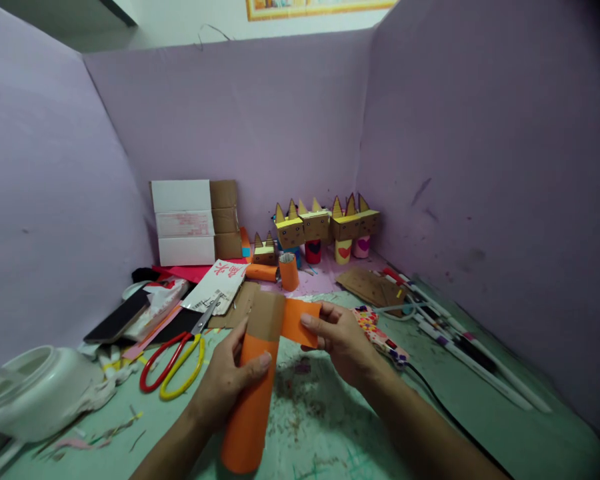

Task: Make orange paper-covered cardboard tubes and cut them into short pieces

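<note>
We start at the desk's [330,433] left edge, where a white jar [35,387] sits, with a phone [117,319] behind it and the scissors [173,363] lying flat beside, red and yellow handles toward us, blades pointing to the back. None of these is touched.

Near the middle of the front edge our left hand [225,383] holds the tube [253,387], a cardboard roll tilted so its bare brown top leans away from us and its orange-covered lower end comes toward the front edge. The fingers curl around it from the left and the thumb [260,361] presses flat on the orange paper, just under the bare cardboard. It is a closed wrap, not a fingertip pinch.

To wrap well, we judge the paper should be kept taut and its edge square to the tube, with the left thumb pinning what is already down so nothing creeps or wrinkles.

Just right of the tube's top, our right hand [343,343] pinches the loose orange flap [300,321], thumb on top and fingers bent beneath, holding it out sideways from the tube. The fingers are close together, not spread.

Further right, a patterned strip [380,333] lies just beside the right hand, and a row of pens [460,347] runs along the right edge. In the back corner stands a row of cardboard figures [325,227], with a small orange roll [289,272] in front of them, well apart from both hands.
</note>
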Action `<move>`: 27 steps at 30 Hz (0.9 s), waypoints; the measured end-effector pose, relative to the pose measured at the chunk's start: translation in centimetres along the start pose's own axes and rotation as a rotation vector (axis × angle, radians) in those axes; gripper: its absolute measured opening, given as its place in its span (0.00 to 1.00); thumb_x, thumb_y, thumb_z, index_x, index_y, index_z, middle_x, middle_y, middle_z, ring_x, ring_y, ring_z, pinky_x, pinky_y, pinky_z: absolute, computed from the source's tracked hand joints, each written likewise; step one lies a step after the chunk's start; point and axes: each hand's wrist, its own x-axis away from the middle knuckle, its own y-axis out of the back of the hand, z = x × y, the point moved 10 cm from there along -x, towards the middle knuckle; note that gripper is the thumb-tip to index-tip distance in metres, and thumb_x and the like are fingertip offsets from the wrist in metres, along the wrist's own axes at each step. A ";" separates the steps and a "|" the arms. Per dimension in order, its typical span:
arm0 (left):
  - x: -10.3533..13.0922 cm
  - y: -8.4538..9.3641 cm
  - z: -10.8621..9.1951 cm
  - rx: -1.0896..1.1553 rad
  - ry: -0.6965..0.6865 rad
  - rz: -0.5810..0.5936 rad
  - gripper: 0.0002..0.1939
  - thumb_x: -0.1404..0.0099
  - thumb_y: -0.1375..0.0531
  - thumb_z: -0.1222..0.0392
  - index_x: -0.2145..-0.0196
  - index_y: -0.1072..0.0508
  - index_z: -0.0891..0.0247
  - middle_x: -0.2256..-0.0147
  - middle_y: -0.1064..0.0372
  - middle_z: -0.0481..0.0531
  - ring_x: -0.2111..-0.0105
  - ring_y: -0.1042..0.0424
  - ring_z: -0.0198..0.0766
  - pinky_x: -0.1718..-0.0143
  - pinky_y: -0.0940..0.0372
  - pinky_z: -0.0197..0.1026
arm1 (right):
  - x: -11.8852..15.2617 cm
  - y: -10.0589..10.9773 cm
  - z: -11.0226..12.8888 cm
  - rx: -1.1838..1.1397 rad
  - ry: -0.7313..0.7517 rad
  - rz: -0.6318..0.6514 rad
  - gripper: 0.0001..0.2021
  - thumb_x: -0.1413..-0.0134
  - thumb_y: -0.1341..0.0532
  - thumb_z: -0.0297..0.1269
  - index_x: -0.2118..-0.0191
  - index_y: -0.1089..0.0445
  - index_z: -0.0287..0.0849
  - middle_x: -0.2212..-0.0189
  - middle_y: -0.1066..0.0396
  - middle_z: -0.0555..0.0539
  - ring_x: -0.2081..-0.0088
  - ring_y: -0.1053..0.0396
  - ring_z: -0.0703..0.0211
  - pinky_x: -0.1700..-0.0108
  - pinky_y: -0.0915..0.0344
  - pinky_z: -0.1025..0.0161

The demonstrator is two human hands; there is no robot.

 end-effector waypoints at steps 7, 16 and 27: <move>0.2 -0.6 -1.7 -0.464 -0.140 -0.058 0.32 0.46 0.36 0.61 0.43 0.36 0.58 0.49 0.32 0.52 0.48 0.35 0.51 0.48 0.40 0.43 | 0.7 -1.9 0.6 0.058 0.085 0.110 0.16 0.67 0.28 0.42 0.70 0.25 0.39 0.76 0.26 0.49 0.75 0.30 0.62 0.72 0.32 0.64; 0.8 -1.4 -1.5 -0.563 -0.153 -0.102 0.36 0.46 0.35 0.61 0.41 0.40 0.55 0.46 0.34 0.51 0.48 0.35 0.50 0.47 0.41 0.45 | 0.3 -1.2 0.0 0.063 0.160 0.026 0.15 0.66 0.28 0.39 0.73 0.33 0.42 0.81 0.33 0.56 0.79 0.35 0.66 0.75 0.35 0.67; 1.9 -3.9 -1.7 -0.975 -0.334 -0.051 0.37 0.42 0.45 0.62 0.37 0.53 0.69 0.42 0.42 0.65 0.43 0.40 0.49 0.44 0.41 0.50 | 1.1 -3.8 -3.1 -0.186 -0.002 0.225 0.22 0.54 0.34 0.50 0.56 0.31 0.41 0.64 0.26 0.45 0.62 0.28 0.52 0.56 0.35 0.56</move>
